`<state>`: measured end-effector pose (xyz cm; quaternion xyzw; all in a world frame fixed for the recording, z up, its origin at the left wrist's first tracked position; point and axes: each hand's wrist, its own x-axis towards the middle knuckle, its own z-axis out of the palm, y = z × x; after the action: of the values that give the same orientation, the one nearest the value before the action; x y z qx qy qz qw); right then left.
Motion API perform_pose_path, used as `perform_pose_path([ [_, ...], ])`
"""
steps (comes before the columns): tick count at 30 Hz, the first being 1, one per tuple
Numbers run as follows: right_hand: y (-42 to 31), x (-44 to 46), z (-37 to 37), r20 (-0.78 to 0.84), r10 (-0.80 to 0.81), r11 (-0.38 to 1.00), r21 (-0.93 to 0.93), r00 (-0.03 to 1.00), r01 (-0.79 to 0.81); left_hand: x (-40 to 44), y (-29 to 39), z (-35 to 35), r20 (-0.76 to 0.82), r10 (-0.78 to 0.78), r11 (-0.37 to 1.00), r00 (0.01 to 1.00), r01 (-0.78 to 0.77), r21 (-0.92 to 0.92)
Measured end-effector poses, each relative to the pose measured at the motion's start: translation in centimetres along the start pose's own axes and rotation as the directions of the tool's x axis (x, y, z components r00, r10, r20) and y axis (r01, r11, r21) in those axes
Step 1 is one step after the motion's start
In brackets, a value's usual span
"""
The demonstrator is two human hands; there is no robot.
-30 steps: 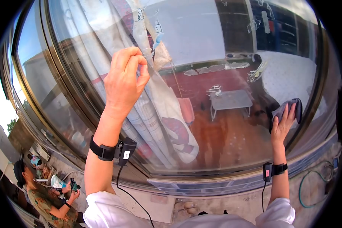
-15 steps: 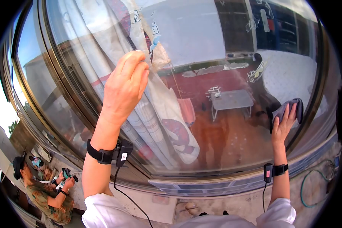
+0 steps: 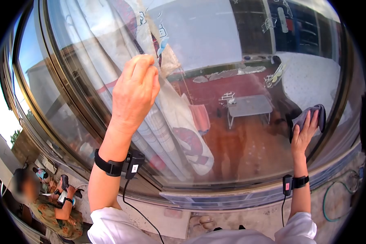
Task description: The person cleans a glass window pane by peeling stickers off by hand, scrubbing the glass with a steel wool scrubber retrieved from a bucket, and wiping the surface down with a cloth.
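My left hand (image 3: 135, 91) is raised at the upper left of the window, its fingers pressed together in a pinch. What lies between the fingertips, if anything, is hidden. Just above them a light-blue sticker (image 3: 163, 45) shows on the glass, with outlined sticker marks (image 3: 162, 31) over it. On the right, my right hand (image 3: 307, 131) lies with fingers spread on a dark grey cloth (image 3: 313, 114), holding it to the window glass (image 3: 209, 44) near the frame's right side.
Behind the glass are a curtain (image 3: 110, 65), a small grey table (image 3: 250, 105) and a white-covered shape (image 3: 311, 77). A person (image 3: 55, 211) in a patterned shirt is at the lower left, holding a dark object. A green hose (image 3: 326, 203) lies on the ground at the right.
Both hands stay almost in place; the left keeps its pinch and the right keeps the cloth on the glass. At the lower left, the person has turned and moved the dark object.
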<state>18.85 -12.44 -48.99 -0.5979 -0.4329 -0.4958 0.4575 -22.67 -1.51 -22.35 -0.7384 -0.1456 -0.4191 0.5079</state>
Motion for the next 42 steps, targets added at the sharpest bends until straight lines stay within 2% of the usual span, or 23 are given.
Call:
perform_pose_path([
  [4, 0.0, 0.0, 0.1, -0.011, -0.001, 1.0, -0.007, 1.0, 0.001, -0.1, 0.0, 0.5, -0.019, 0.023, 0.998, 1.0, -0.022, 0.053],
  [17, -0.1, -0.1, 0.1, -0.006, 0.002, 1.0, -0.008, 1.0, -0.002, -0.2, -0.2, 0.6, -0.029, 0.023, 0.998, 0.999, -0.021, 0.066],
  [29, -0.2, -0.2, 0.2, -0.009, -0.003, 1.0, -0.022, 1.0, 0.003, 0.4, -2.0, 0.6, -0.109, -0.09, 0.996, 0.99, 0.088, -0.031],
  [32, -0.1, -0.2, 0.2, -0.013, -0.007, 1.0, -0.023, 1.0, 0.007, 0.9, -3.1, 0.9, -0.116, -0.129, 0.99, 0.985, 0.121, -0.072],
  [34, -0.2, -0.1, 0.2, -0.014, -0.013, 1.0, -0.011, 1.0, 0.013, 1.4, -3.6, 0.8, -0.097, -0.238, 0.949, 0.966, 0.21, -0.236],
  [35, -0.2, -0.1, 0.3, -0.023, -0.013, 1.0, -0.01, 1.0, 0.013, 1.7, -3.7, 0.6, -0.104, -0.235, 0.951, 0.966, 0.206, -0.231],
  [37, 0.0, -0.4, 0.4, -0.005, -0.003, 1.0, -0.021, 1.0, 0.003, 2.3, -4.0, 0.2, -0.027, -0.368, 0.87, 0.93, 0.334, -0.363],
  [40, 0.1, -0.3, 0.4, -0.007, -0.011, 1.0, -0.023, 1.0, 0.011, 1.7, -3.1, -0.3, 0.005, -0.384, 0.82, 0.923, 0.344, -0.457],
  [41, 0.1, -0.3, 0.4, -0.018, -0.015, 1.0, -0.024, 1.0, 0.015, 0.8, -2.3, -0.5, -0.007, -0.322, 0.864, 0.947, 0.291, -0.411],
  [42, 0.2, -0.4, 0.3, -0.007, -0.019, 0.999, -0.029, 1.0, 0.018, -0.1, -0.9, -1.2, 0.054, -0.212, 0.913, 0.976, 0.217, -0.345],
])
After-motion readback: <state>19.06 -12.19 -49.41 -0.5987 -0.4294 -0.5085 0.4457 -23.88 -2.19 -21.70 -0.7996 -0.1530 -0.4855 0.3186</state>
